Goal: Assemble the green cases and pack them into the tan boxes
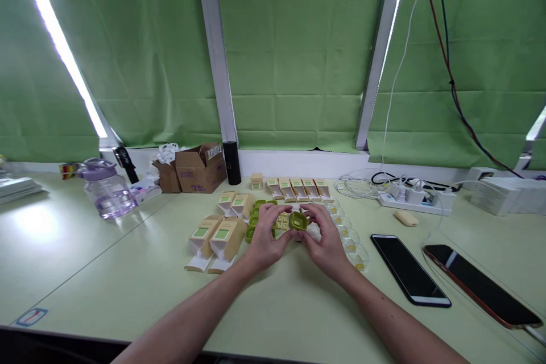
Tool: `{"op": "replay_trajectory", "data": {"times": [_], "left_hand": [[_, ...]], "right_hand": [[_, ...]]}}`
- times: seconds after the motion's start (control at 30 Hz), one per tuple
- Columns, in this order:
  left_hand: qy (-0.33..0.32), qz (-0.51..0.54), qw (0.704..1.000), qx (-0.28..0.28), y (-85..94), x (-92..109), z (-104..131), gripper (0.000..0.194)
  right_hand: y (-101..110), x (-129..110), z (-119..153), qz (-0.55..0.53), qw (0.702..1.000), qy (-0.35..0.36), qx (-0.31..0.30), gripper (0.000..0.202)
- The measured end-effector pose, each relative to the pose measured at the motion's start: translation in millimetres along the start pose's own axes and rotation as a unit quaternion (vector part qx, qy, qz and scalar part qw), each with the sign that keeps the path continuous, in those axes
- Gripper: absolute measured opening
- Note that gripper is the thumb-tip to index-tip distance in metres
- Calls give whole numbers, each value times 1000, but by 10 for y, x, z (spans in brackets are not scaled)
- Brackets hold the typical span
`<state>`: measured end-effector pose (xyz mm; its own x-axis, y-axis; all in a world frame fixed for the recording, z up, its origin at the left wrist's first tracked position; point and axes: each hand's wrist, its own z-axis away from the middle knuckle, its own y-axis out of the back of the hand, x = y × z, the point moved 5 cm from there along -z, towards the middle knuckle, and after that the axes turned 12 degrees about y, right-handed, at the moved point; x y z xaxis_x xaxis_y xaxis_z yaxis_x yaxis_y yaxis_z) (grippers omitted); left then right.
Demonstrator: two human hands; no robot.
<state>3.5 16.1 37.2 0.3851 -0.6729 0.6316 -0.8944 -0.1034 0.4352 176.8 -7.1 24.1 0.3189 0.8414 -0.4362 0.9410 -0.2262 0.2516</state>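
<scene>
Between my two hands is a small olive-green square plastic cup (298, 220), tilted so that its hollow side faces me. My left hand (269, 234) pinches its left side with thumb and fingers. On the right side, my right hand (325, 237) grips it in the same way. Several more green cups (251, 233) stand in a row left of my left hand, partly hidden by it. Small cream-coloured square pieces (282, 220) lie behind the hands. Close to my right fingers is a whitish round thing (314, 231), partly covered. Clear plastic domes (350, 246) with yellow centres line up to the right.
Open cream cartons (228, 239) stand at left, and more cartons (298, 187) lie along the back. Further left are a brown cardboard box (200, 170) and a purple-lidded jug (108, 190). Two phones (409, 270) (482, 284) and a power strip (413, 202) with cables are at right.
</scene>
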Motion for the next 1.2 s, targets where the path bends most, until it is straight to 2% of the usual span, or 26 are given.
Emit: {"op": "replay_trajectory", "data": {"times": [0.23, 0.47, 0.67, 0.93, 1.2], "left_hand": [[-8, -4, 1000, -10, -34, -25, -13, 47], [-10, -15, 1000, -15, -47, -39, -30, 39], [-34, -45, 998, -7, -60, -38, -7, 40], [-88, -98, 991, 12, -87, 59, 76, 42], [-110, -118, 987, 13, -90, 100, 106, 44]], "right_hand": [[26, -66, 0, 66, 996, 60, -12, 43], [18, -95, 7, 83, 992, 89, -26, 41], [38, -109, 11, 92, 991, 100, -21, 36], [54, -147, -3, 216, 965, 146, -9, 28], [52, -175, -6, 248, 956, 156, -12, 25]]}}
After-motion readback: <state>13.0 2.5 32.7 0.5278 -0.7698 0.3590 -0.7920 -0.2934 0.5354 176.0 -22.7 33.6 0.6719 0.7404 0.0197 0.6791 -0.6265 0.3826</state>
